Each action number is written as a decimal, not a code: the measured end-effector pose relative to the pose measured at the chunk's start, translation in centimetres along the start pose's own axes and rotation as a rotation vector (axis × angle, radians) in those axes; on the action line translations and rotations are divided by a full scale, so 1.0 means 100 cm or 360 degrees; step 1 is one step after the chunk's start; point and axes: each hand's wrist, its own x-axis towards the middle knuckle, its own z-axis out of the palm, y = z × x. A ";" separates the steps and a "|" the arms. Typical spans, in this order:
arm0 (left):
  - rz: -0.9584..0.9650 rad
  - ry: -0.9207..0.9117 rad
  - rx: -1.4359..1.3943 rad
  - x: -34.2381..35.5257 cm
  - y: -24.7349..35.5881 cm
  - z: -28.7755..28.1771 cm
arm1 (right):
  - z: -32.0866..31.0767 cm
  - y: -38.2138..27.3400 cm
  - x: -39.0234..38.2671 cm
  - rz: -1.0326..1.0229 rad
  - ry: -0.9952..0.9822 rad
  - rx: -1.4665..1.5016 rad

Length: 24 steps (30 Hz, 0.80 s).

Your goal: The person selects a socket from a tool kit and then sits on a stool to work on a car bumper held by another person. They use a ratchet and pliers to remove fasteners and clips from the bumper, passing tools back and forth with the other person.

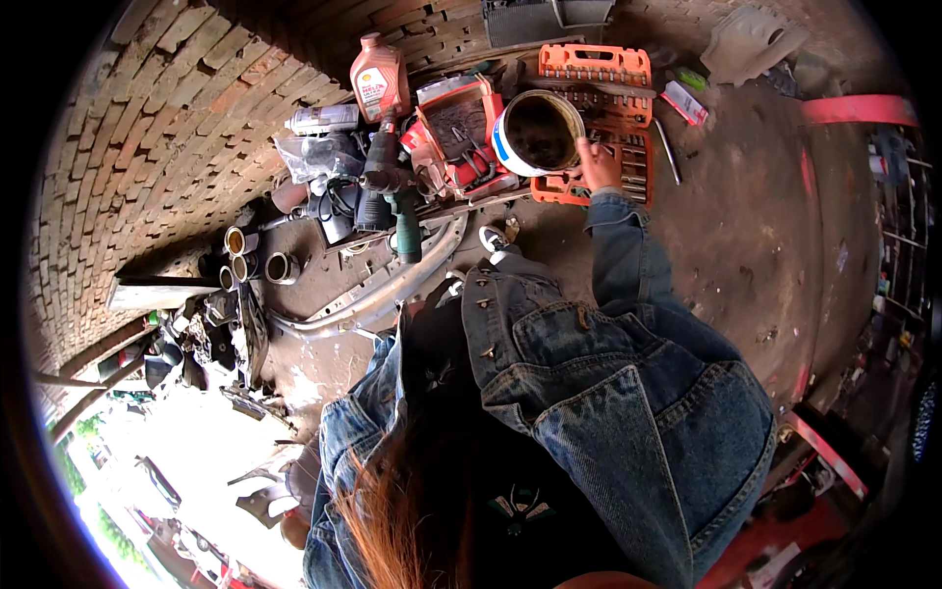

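Observation:
My right hand (597, 167) grips the rim of a white bucket (502, 147) with a blue band, its fingers closed over the right side. The bucket is tilted so that its dark, dirty inside shows; what lies in it is hard to make out. It overlaps an open orange socket set case (640, 65) holding rows of metal sockets. To its left is a red tray (488, 98) with dark contents. My left arm (371, 398) is low by my body in a denim sleeve, and the fingers of that hand are hidden.
Left of the tray are a green-handled power tool (407, 231), a reddish oil bottle (381, 79) and a spray can (326, 119). A curved metal bar (392, 290) lies on the floor. Several open cans (283, 268) stand near the brick wall (167, 118). Shelves line the right.

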 end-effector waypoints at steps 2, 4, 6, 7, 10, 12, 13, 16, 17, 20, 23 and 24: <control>-0.0058 0.0015 -0.0026 -0.012 -0.005 0.005 | 0.023 -0.039 -0.032 0.0048 -0.0142 0.0078; 0.0035 0.0023 0.0004 0.009 0.007 -0.005 | 0.044 0.012 0.004 -0.0058 0.0074 0.0188; 0.0085 0.0063 -0.0036 0.019 0.005 -0.002 | 0.061 0.029 0.014 -0.0052 0.0205 0.0334; 0.0068 0.0107 -0.0094 0.013 -0.006 0.009 | 0.067 0.001 -0.013 0.0010 0.0124 0.0462; 0.0265 0.0435 -0.0483 0.016 -0.019 0.009 | 0.060 -0.076 -0.072 -0.0189 -0.0038 0.0875; 0.0434 0.0593 -0.0608 0.021 0.038 -0.035 | 0.066 -0.092 -0.073 -0.0316 -0.0042 0.0941; 0.0600 0.0746 -0.0632 0.018 0.048 -0.046 | 0.080 -0.098 -0.070 -0.0356 -0.0088 0.0826; 0.0596 0.1062 -0.0223 0.000 0.116 -0.092 | 0.100 -0.119 -0.062 -0.0368 -0.0165 0.0410; 0.0612 0.1101 -0.0189 -0.009 0.134 -0.106 | 0.107 -0.122 -0.058 -0.0334 -0.0177 0.0402; 0.0646 0.1058 -0.0236 -0.012 0.144 -0.111 | 0.117 -0.122 -0.047 -0.0493 -0.0119 0.0294; 0.0609 0.1004 -0.0247 -0.006 0.128 -0.083 | 0.097 -0.108 -0.053 -0.0232 -0.0465 0.0894; 0.0649 0.0975 -0.0258 0.001 0.122 -0.073 | 0.085 -0.095 -0.044 -0.0119 -0.0435 0.0963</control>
